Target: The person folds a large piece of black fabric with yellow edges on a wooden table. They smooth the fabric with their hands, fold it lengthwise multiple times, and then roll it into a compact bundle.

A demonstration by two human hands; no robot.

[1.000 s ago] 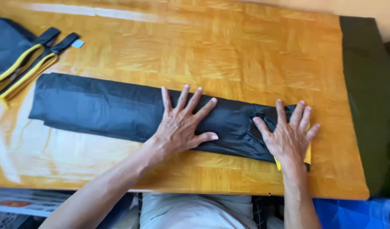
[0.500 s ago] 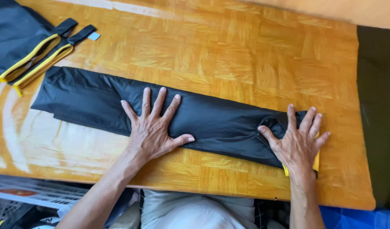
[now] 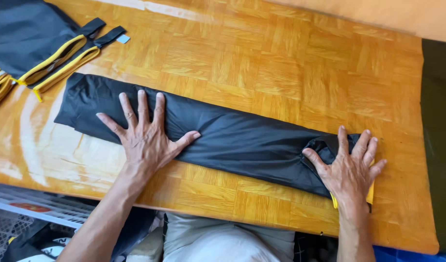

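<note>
a long black fabric strip (image 3: 232,138) — folded lengthwise into a narrow band — is laid on the wooden table (image 3: 291,63), its long axis running from the upper left of the view down to the lower right, slightly oblique to the near table edge. the left hand (image 3: 145,140) is pressed flat on the strip toward its left portion, palm down, fingers spread wide apart and pointed away from the body, the thumb extended along the near edge of the band; nothing is gripped. the right hand (image 3: 349,170) is likewise laid flat with fingers splayed, placed on the right end of the strip, where the fabric is bunched into a small fold and a yellow edge (image 3: 369,194) shows from under the palm. both hands are thus in contact with the same band and set well apart along its axis, a bare middle section of fabric lying between them. the left end of the strip extends beyond the left hand, uncovered, and is nearer to that hand than to the right. at the upper left corner of the table a second dark fabric piece with yellow trim and black straps (image 3: 53,53) is set apart from the strip — it is touched by neither hand. a dark green surface (image 3: 439,121) is seen beyond the right table edge.
</note>
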